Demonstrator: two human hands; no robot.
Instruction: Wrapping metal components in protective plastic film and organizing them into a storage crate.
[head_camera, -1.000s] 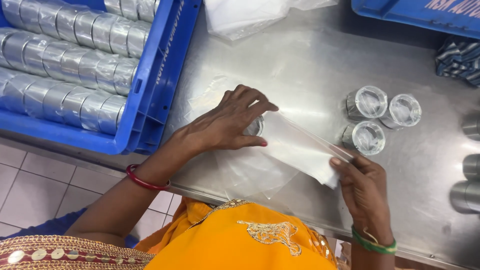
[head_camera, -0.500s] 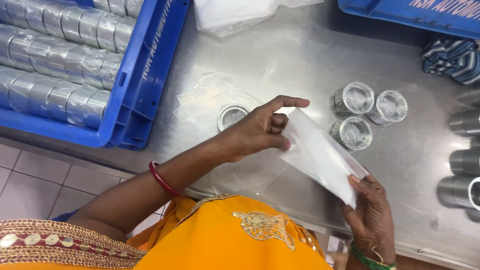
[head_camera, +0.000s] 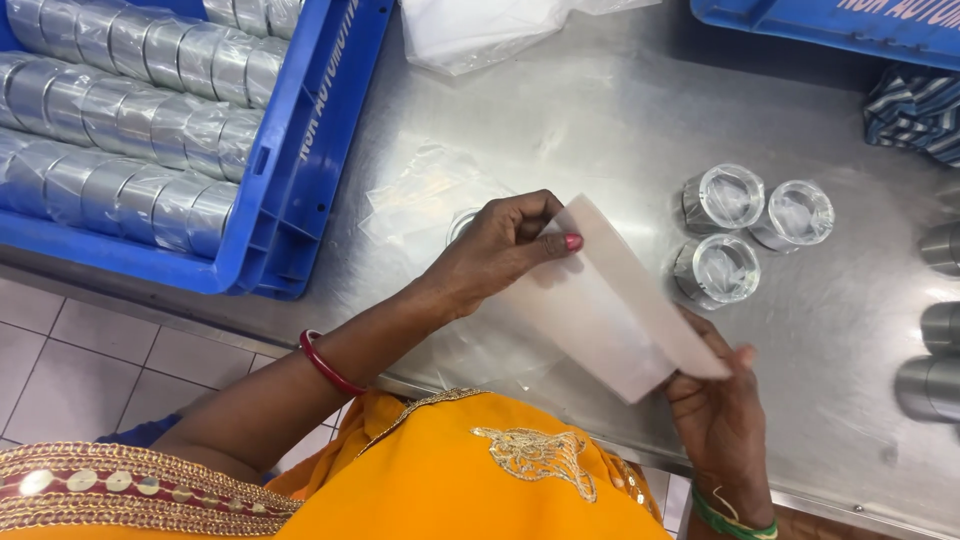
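Head view: left hand (head_camera: 500, 250) and right hand (head_camera: 715, 400) pinching translucent plastic bag (head_camera: 610, 300); three wrapped metal cylinders (head_camera: 745, 230) beside; metal ring (head_camera: 462, 222) possibly behind, mostly hidden.

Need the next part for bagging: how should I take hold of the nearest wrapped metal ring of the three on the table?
Grip the nearest wrapped ring across its outer wall, coming from above. It stands on end with its opening up, and the side facing the table edge looks free; the other two rings crowd its far side.
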